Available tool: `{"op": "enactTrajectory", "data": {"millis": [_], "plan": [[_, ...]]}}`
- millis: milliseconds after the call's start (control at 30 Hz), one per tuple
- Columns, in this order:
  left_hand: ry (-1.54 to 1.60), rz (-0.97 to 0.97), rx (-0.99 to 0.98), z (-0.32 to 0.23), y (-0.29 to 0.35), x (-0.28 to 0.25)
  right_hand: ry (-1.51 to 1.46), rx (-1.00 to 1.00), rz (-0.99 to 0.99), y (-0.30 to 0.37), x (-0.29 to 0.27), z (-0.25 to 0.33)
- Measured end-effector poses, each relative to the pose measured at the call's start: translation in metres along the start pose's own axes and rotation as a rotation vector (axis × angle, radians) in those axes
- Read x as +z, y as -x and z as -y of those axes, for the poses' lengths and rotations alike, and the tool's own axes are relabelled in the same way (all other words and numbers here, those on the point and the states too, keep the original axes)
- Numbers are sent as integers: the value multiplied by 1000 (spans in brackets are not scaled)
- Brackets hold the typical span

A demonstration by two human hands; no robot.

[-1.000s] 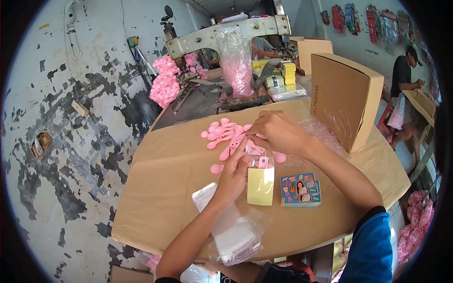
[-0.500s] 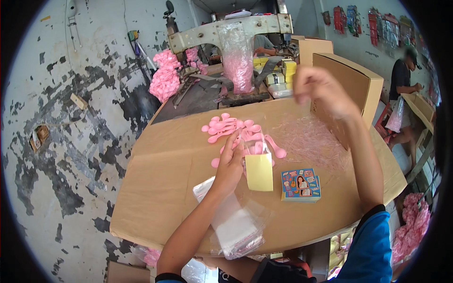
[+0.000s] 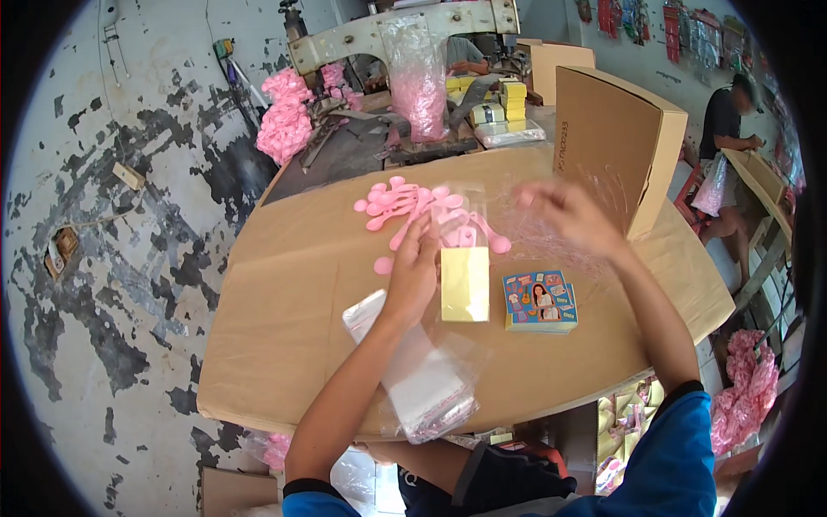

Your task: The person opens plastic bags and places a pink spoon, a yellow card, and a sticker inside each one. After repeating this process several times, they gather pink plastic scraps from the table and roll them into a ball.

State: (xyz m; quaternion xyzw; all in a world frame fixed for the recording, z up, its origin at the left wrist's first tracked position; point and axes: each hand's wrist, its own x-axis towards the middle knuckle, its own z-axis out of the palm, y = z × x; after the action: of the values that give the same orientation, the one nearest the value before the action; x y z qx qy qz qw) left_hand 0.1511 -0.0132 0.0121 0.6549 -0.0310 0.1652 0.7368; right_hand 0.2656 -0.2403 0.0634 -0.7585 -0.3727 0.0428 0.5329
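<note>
A big table covered in brown paper [image 3: 276, 289] is under the left hand [image 3: 414, 280] and the right hand [image 3: 562, 214]. A tall brown cardboard box [image 3: 607, 146] stands just past the right hand, on its right. A flat stack of clear plastic bags [image 3: 422, 379] lies below the left hand, toward the person. A pile of shiny pink plastic spoons [image 3: 418, 202] sits in front of the left hand, and some spoons touch it or are very near. A messy heap of thin clear plastic strips [image 3: 573, 248] is under and beside the right hand. The left hand grips the side of a small clear plastic bag [image 3: 463, 252]. The right hand is up in the air with bent fingers, but it is blurry, so I cannot tell if it holds anything. A neat stack of blue picture cards [image 3: 538, 302] lies between the two arms. Inside the small bag, right beside the left hand, is a pale yellow paper card [image 3: 465, 289].
</note>
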Motion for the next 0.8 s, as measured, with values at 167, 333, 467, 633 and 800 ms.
{"op": "enactTrajectory", "data": {"millis": [167,333,467,633,800], "plan": [[-56,13,23,-2,13,21,-157,-51,227,19,40,-7],[-47,19,-9,-5,16,26,-70,-38,-10,22,47,-14],[-6,9,40,-1,13,26,-218,-12,150,16,41,-20],[-89,79,-73,1,7,19,-313,80,114,16,42,-18],[-50,26,-76,4,8,19,-296,0,186,20,42,-14]]}}
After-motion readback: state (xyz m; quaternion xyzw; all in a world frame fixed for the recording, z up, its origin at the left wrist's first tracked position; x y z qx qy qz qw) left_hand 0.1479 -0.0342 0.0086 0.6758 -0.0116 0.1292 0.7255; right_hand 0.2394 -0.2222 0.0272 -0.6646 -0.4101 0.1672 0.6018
